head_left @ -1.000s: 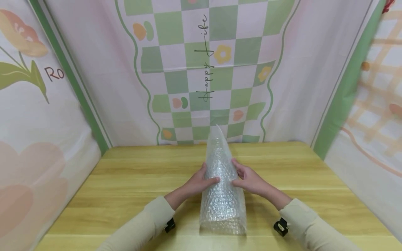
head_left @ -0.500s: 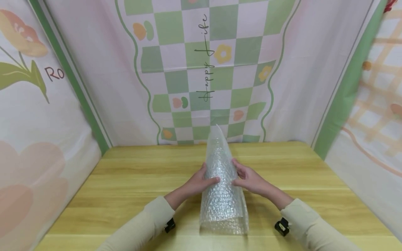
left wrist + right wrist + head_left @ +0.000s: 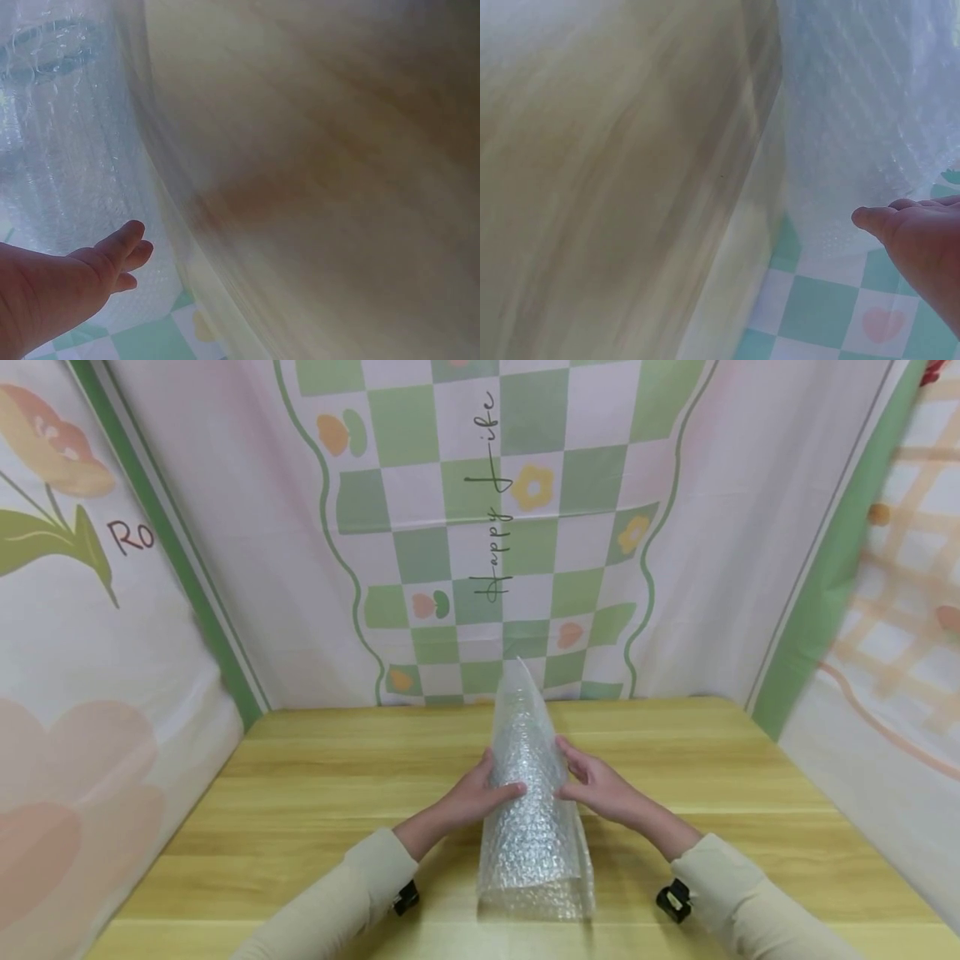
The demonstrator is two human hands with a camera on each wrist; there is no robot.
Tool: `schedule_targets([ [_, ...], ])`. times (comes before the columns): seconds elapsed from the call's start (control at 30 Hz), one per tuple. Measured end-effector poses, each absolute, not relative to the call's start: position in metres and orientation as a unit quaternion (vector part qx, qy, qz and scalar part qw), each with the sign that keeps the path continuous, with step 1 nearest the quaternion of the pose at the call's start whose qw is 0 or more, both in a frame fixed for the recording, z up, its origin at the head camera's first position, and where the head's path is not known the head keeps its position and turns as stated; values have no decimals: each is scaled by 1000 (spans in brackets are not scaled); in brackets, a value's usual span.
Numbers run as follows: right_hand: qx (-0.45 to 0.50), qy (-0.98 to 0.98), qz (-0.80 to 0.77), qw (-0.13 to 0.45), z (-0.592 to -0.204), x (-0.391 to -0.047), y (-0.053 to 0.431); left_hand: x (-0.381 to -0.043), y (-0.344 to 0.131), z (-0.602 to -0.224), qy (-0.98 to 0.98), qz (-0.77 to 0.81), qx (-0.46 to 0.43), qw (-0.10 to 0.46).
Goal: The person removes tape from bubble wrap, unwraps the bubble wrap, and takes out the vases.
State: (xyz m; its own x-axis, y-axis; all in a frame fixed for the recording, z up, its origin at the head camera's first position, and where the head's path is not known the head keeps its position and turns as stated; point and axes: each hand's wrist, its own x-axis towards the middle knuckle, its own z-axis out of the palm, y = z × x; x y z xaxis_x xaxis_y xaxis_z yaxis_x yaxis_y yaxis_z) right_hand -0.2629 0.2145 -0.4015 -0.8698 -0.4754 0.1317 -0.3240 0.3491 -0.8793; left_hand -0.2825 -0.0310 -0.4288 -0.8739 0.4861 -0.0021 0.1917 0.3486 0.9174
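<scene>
A roll of clear bubble wrap (image 3: 528,843) lies lengthwise on the wooden table, narrow at the far end and wider near me. My left hand (image 3: 468,793) holds its left side, thumb on top, the other fingers mostly hidden behind the wrap. On the opposite side my right hand (image 3: 603,789) grips the roll's edge between thumb and fingers. A loose flap stands out at the near right. In the left wrist view, a bluish-green curved band (image 3: 56,49) shows in the wrap; whether it is something inside I cannot tell.
The wooden table (image 3: 315,777) ends at a checkered curtain (image 3: 528,560) behind the roll. Patterned cloth hangs on the left (image 3: 82,693) and right (image 3: 892,635). Black camera mounts (image 3: 673,902) sit under both wrists.
The roll's near right edge has sprung outward a little, leaving a separate flap. My right hand has shifted slightly to the right; the left hand stays in place.
</scene>
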Motion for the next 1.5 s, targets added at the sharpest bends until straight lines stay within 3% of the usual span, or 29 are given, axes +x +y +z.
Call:
schedule_targets([
  [0.5,-255,824,-505,31,-381,-275,212,-282,-31,-428,806,536,203,149],
  [1.5,-154,869,-468,36,-381,-333,203,-283,-31,-427,813,524,206,148],
])
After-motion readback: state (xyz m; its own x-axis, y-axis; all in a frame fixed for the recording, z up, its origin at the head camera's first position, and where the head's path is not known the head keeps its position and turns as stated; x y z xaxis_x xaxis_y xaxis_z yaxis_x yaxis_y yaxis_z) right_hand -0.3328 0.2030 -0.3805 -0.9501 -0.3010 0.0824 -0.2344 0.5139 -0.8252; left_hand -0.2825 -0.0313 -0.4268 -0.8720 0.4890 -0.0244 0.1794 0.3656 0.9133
